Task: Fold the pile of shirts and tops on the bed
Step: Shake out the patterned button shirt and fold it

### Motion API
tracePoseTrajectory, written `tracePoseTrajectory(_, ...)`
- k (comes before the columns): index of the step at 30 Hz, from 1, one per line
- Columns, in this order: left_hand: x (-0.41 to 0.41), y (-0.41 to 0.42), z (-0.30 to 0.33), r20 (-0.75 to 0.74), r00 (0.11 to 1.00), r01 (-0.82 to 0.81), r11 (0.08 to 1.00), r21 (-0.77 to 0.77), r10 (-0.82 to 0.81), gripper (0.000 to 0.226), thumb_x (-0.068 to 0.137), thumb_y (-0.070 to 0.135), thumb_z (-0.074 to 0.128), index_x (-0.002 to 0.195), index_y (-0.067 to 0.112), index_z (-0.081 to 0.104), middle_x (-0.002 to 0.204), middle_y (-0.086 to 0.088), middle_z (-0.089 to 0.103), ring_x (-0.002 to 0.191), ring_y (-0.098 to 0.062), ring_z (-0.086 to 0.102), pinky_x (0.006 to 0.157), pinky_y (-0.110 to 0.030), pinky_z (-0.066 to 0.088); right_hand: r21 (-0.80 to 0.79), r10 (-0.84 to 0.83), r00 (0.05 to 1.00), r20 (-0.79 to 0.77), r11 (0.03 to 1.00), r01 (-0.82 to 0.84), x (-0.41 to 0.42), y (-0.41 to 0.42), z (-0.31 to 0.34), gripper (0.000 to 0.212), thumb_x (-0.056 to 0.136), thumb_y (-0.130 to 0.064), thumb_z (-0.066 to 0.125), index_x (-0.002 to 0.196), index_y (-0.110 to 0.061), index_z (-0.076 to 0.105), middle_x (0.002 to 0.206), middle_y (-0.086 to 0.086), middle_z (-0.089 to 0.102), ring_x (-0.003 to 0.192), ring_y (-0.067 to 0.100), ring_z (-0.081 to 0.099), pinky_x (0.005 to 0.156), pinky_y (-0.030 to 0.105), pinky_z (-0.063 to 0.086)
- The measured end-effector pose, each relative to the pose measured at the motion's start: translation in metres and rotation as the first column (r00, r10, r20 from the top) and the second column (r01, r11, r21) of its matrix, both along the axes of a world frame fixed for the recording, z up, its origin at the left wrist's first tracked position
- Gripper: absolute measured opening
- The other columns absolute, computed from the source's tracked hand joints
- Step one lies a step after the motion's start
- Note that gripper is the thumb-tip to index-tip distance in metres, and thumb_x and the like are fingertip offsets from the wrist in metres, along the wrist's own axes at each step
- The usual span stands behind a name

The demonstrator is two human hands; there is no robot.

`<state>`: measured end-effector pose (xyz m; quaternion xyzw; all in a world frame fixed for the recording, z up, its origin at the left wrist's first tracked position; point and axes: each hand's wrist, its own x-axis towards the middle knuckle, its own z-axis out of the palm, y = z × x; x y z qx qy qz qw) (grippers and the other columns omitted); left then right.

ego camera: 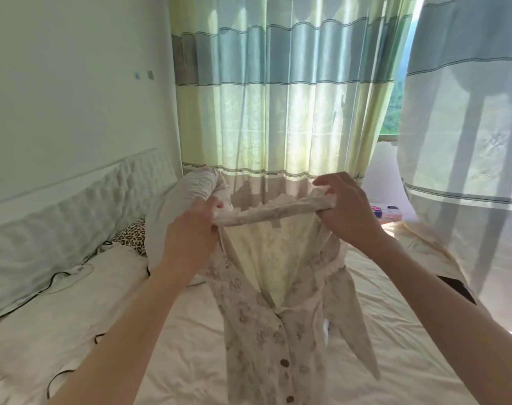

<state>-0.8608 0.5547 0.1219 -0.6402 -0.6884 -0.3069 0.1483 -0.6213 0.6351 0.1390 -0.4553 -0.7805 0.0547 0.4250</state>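
A pale floral top [266, 340] with brown buttons down its front hangs in the air over the bed [149, 355]. Its lace-edged neckline is stretched between my hands at chest height. My left hand [190, 229] grips the left end of the neckline. My right hand [345, 206] pinches the right end, fingers curled round the fabric. The top's lower part drapes down toward the sheet, with a long tie or sleeve trailing off to the right.
A padded white headboard [73, 206] runs along the left wall. A grey pillow [184, 197] and a leopard-print cushion [133, 235] lie near it. A black cable [53, 279] crosses the sheet. Striped curtains [278, 97] hang behind; a box [386, 213] sits at the right.
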Motion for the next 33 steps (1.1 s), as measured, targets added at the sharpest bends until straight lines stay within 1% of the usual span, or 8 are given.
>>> tracePoseTrajectory(3,0.001,0.001,-0.013,-0.005,1.0,-0.026,1.0,0.008,0.026,0.021,0.09,0.017,0.052,0.11,0.015,0.059,0.101,-0.006,0.057,0.081,-0.03,0.061,0.063,-0.035,0.042,0.062,-0.044,0.997,0.056,0.997,0.04,-0.002,0.002,-0.012,0.039,0.076,0.003,0.062,0.113,-0.01,0.061,0.117,0.006,0.053,0.101,0.023,0.053,0.078,0.029,0.04)
tracePoseTrajectory(8,0.014,0.007,-0.037,0.065,0.997,-0.024,0.998,-0.061,0.028,0.012,0.09,0.019,0.05,0.098,0.012,0.056,0.087,-0.005,0.06,0.079,-0.029,0.06,0.061,-0.032,0.039,0.062,0.046,0.999,-0.007,0.997,-0.045,-0.016,-0.003,-0.024,0.026,0.074,0.012,0.056,0.094,-0.002,0.066,0.09,0.009,0.063,0.078,0.019,0.054,0.065,0.004,0.034)
tracePoseTrajectory(13,0.026,0.013,-0.077,0.392,0.899,0.295,0.932,-0.21,-0.196,0.038,0.084,0.004,0.052,0.119,0.015,0.049,0.099,0.002,0.055,0.09,-0.02,0.058,0.074,-0.026,0.041,-0.011,0.059,0.997,-0.041,0.998,-0.059,-0.028,-0.011,-0.023,0.035,0.068,0.014,0.051,0.092,-0.003,0.069,0.084,-0.001,0.059,0.077,0.014,0.051,0.065,0.0,0.033)
tracePoseTrajectory(15,0.039,0.012,-0.089,0.388,0.893,0.366,0.872,-0.326,-0.23,0.043,0.084,0.017,0.059,0.122,0.025,0.042,0.099,0.01,0.046,0.092,-0.016,0.053,0.079,-0.031,0.042,-0.039,0.059,0.997,-0.045,0.997,-0.061,-0.035,-0.014,-0.022,0.035,0.069,0.012,0.05,0.091,-0.007,0.07,0.084,-0.003,0.059,0.078,0.012,0.051,0.065,0.0,0.033)
tracePoseTrajectory(17,0.055,0.011,-0.095,0.35,0.916,0.326,0.875,-0.359,-0.197,0.034,0.083,0.033,0.065,0.103,0.026,0.038,0.085,0.016,0.038,0.083,-0.011,0.042,0.072,-0.028,0.036,-0.06,0.077,0.996,-0.042,0.995,-0.079,-0.04,-0.016,-0.022,0.035,0.07,0.011,0.049,0.09,-0.008,0.07,0.084,-0.004,0.058,0.078,0.011,0.05,0.065,0.0,0.033)
tracePoseTrajectory(22,0.061,0.021,-0.094,0.379,0.915,0.187,0.978,-0.095,-0.138,0.013,0.089,0.019,0.057,0.083,0.009,0.052,0.073,-0.003,0.053,0.074,-0.029,0.056,0.061,-0.033,0.038,-0.083,0.103,0.993,-0.062,0.991,-0.108,-0.037,-0.015,-0.019,0.037,0.07,0.012,0.049,0.092,-0.009,0.07,0.084,-0.006,0.057,0.075,0.006,0.05,0.065,0.0,0.034)
tracePoseTrajectory(26,0.028,0.027,-0.075,0.31,0.946,0.098,0.995,-0.001,-0.093,0.009,0.084,0.005,0.058,0.09,0.006,0.064,0.078,-0.015,0.063,0.073,-0.035,0.059,0.064,-0.039,0.042,-0.061,0.089,0.996,-0.001,0.994,-0.089,-0.017,-0.003,-0.027,0.037,0.072,0.014,0.049,0.095,-0.006,0.07,0.087,-0.002,0.058,0.079,0.013,0.051,0.066,0.001,0.034)
tracePoseTrajectory(33,-0.005,0.024,-0.038,0.251,0.958,0.112,0.986,0.123,-0.14,0.018,0.08,0.003,0.064,0.098,0.004,0.065,0.087,0.003,0.051,0.074,-0.013,0.047,0.061,-0.011,0.033,-0.016,0.062,0.997,-0.042,0.998,-0.063,-0.003,0.004,-0.042,0.035,0.072,0.01,0.057,0.101,-0.006,0.066,0.088,-0.002,0.062,0.078,0.013,0.054,0.064,0.006,0.035)
